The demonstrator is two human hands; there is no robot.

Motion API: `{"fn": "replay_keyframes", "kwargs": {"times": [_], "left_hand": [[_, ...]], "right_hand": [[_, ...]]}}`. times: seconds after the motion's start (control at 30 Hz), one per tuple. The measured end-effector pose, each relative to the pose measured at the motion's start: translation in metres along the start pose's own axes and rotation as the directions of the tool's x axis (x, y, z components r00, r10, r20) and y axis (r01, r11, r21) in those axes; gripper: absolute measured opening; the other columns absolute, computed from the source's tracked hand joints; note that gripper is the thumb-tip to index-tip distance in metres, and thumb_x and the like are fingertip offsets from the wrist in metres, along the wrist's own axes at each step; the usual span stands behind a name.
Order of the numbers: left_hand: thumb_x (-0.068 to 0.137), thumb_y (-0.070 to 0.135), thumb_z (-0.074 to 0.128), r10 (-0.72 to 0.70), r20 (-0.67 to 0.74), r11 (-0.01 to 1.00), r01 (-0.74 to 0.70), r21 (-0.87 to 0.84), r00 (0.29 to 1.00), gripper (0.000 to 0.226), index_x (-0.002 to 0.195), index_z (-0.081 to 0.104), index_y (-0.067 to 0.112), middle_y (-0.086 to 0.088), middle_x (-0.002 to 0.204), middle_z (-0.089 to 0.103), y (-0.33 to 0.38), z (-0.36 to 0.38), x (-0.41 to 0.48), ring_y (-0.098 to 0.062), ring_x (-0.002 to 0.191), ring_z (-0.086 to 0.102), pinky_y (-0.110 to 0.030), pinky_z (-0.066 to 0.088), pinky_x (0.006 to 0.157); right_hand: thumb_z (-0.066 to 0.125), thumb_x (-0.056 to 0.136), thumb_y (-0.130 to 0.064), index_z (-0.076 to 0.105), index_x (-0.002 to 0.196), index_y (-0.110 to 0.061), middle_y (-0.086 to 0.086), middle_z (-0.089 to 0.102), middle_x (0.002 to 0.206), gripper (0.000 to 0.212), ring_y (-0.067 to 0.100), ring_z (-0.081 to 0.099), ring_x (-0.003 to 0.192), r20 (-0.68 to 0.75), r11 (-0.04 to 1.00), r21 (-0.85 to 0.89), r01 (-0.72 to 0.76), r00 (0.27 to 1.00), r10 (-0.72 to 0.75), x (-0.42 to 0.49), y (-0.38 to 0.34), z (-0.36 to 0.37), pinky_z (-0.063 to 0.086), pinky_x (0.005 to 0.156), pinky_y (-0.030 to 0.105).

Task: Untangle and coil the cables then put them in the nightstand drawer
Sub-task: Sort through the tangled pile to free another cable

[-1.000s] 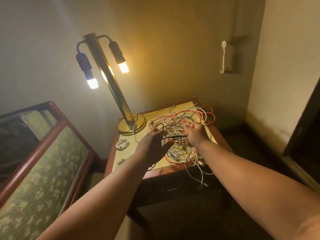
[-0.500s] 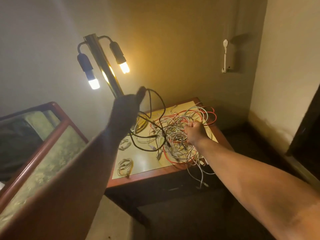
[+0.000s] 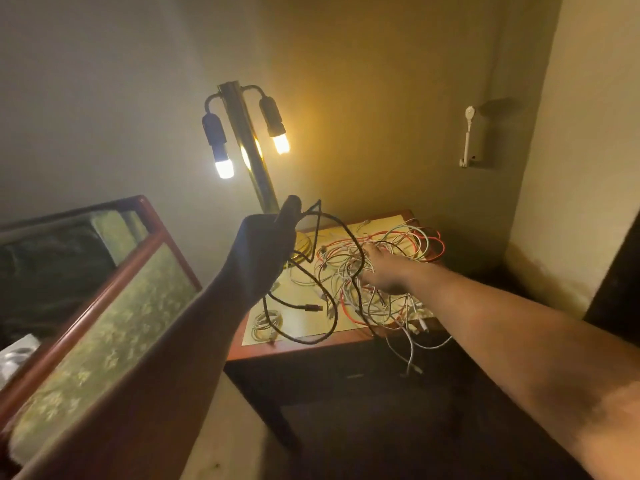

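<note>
- The black cable (image 3: pixel 311 308) is lifted clear of the heap. It runs from the top of the left hand (image 3: pixel 263 251) in wide loose loops that hang down over the near left part of the tabletop (image 3: pixel 384 221), with one plug end dangling free in the middle of the loops.
- The left hand is raised above the tabletop, its fingers closed round the black cable; it is in shadow, so the exact hold is hard to make out.
- One stretch of the black cable leads right and down into the tangle of cables (image 3: pixel 349 271).
- The tangle, white and red strands knotted together, lies on the right half of the tabletop, and a few white strands spill over the front edge.
- The right hand (image 3: pixel 384 271) rests on top of the tangle with its fingers bent down among the strands. I cannot tell whether they clasp any.
- A small coil (image 3: pixel 266 323) of white cable lies by itself near the front left corner, apart from the tangle.
- The nightstand (image 3: pixel 329 375) is dark below its red-edged top.
- A brass lamp (image 3: pixel 249 157) with two lit bulbs stands at the back left of the tabletop, its base partly behind the left hand.
- A wooden bed frame (image 3: pixel 114 275) with a green patterned panel is to the left.
- A white fitting (image 3: pixel 467 140) hangs on the wall behind.
</note>
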State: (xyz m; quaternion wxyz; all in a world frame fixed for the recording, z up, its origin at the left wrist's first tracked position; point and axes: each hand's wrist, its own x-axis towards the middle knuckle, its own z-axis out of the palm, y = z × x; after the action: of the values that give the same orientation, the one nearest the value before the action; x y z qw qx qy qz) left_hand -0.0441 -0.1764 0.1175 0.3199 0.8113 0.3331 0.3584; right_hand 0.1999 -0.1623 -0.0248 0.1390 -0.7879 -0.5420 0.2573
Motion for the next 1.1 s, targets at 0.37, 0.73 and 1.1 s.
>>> {"fn": "replay_keyframes", "kwargs": {"times": [0.37, 0.73, 1.1], "left_hand": [[0.089, 0.011, 0.074, 0.168, 0.282, 0.981, -0.187, 0.042, 0.944, 0.024, 0.073, 0.068, 0.027, 0.013, 0.073, 0.069, -0.038, -0.010, -0.080, -0.009, 0.073, 0.069, -0.015, 0.053, 0.067], [0.091, 0.041, 0.063, 0.048, 0.554, 0.957, 0.120, -0.264, 0.831, 0.044, 0.066, 0.071, 0.005, -0.001, 0.064, 0.067, -0.044, -0.001, -0.152, -0.014, 0.060, 0.058, -0.021, 0.045, 0.061], [0.094, 0.027, 0.069, -0.078, 0.382, 0.844, 0.265, -0.466, 0.921, 0.038, 0.128, 0.051, 0.022, -0.010, 0.084, 0.072, -0.073, 0.023, -0.186, -0.034, 0.081, 0.067, -0.047, 0.055, 0.078]], "right_hand": [[0.061, 0.096, -0.045, -0.003, 0.161, -0.019, 0.010, 0.003, 0.169, 0.095, 0.032, 0.012, 0.155, -0.052, 0.994, -0.104, 0.013, 0.998, -0.019, -0.078, 0.003, 0.000, 0.019, 0.125, 0.047], [0.060, 0.101, -0.032, 0.033, 0.151, -0.035, -0.020, 0.024, 0.159, 0.057, -0.001, 0.021, 0.142, -0.130, 0.828, 0.290, 0.480, 0.877, -0.463, -0.196, -0.033, 0.070, 0.024, 0.109, 0.018], [0.052, 0.104, -0.019, 0.051, 0.105, -0.010, -0.003, 0.054, 0.064, 0.010, 0.017, 0.053, 0.056, -0.157, 0.612, 0.712, 0.344, 0.928, -0.338, -0.239, -0.017, 0.091, 0.055, 0.061, 0.042]]}}
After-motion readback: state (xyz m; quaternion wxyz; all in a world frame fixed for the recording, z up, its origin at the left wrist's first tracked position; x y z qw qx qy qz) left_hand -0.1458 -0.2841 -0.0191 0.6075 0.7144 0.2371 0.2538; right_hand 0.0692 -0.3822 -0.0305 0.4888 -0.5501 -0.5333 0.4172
